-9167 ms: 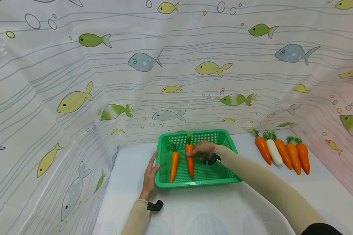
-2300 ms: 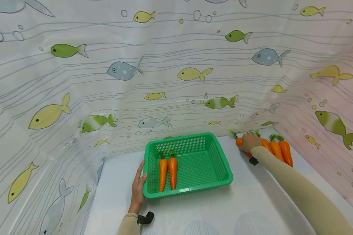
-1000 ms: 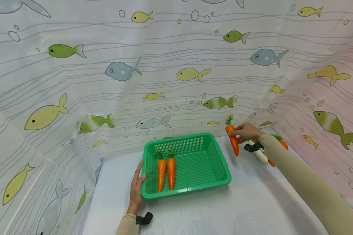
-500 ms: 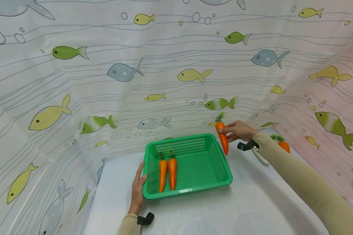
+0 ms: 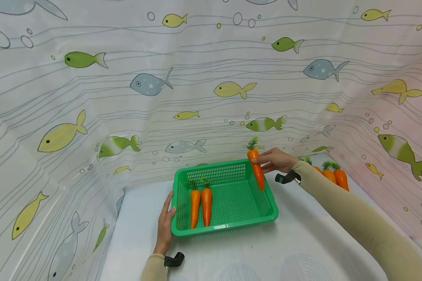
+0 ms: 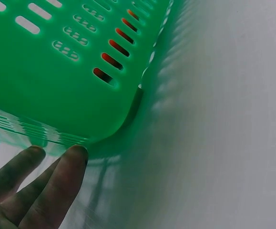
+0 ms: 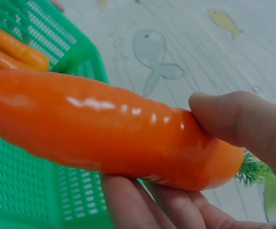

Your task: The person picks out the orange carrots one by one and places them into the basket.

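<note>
— Right hand (image 5: 277,160) first, folks: thumb on one side, fingers on the other, and pinched between them, one orange carrot (image 5: 256,168)!

— Whereabouts on the clock?

— Take the middle of the one green basket (image 5: 246,223) as our centre: the held carrot sits at half past one, tilted, leafy end just short of twelve, tip down past five. From the head, that tip overlaps the basket's three o'clock wall; whether they touch, I can't tell.

— And the left hand (image 5: 164,228)?

— Eight o'clock! Fingers straight, resting against the basket's outer side.

— Count the inside for us.

— Two in there: a first carrot (image 5: 195,208) and a second carrot (image 5: 206,207), lying just beside each other around eight o'clock, leafy ends toward twelve.

— Any more outside?

— Oh yes, close to three o'clock: three more carrots (image 5: 341,179) that I can make out on the white table (image 5: 214,253), part of the group behind the right sleeve (image 5: 355,210). Six carrots in view!

— And the wrists?

— Two black devices, one apiece: left device (image 5: 175,260), right device (image 5: 285,178).
</note>
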`<state>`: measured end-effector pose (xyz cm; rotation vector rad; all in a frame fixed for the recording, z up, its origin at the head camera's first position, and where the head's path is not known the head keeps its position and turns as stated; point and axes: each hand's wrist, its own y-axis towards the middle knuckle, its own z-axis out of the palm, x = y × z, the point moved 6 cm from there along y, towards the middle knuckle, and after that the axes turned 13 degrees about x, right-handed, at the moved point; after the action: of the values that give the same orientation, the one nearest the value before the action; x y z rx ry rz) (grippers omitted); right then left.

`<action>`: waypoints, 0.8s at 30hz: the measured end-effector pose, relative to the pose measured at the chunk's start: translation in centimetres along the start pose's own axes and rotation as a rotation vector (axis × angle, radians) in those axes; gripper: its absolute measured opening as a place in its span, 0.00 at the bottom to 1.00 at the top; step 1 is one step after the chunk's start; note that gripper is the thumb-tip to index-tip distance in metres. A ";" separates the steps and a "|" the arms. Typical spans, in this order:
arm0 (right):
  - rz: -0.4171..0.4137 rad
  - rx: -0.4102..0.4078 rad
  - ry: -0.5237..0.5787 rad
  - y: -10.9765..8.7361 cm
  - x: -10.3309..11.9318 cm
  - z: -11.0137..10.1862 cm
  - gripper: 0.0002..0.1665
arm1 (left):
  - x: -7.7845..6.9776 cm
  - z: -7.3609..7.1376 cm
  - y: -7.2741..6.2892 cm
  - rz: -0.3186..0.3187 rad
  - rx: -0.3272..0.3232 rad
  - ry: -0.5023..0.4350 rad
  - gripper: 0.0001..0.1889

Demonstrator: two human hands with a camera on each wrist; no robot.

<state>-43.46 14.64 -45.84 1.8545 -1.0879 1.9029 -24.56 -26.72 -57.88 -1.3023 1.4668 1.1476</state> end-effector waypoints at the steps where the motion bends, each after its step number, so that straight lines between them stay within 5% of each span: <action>1: -0.004 0.009 -0.003 0.3 -0.1 0.3 0.33 | 0.0 0.0 0.0 0.000 0.000 -0.002 0.30; 24: 0.018 0.114 -0.024 5.6 -0.4 8.3 0.31 | 0.1 0.1 0.0 -0.014 -0.008 -0.018 0.29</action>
<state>-40.99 5.42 -48.84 1.9388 -1.0274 1.9960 -24.59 -26.59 -57.98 -1.3027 1.4391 1.1544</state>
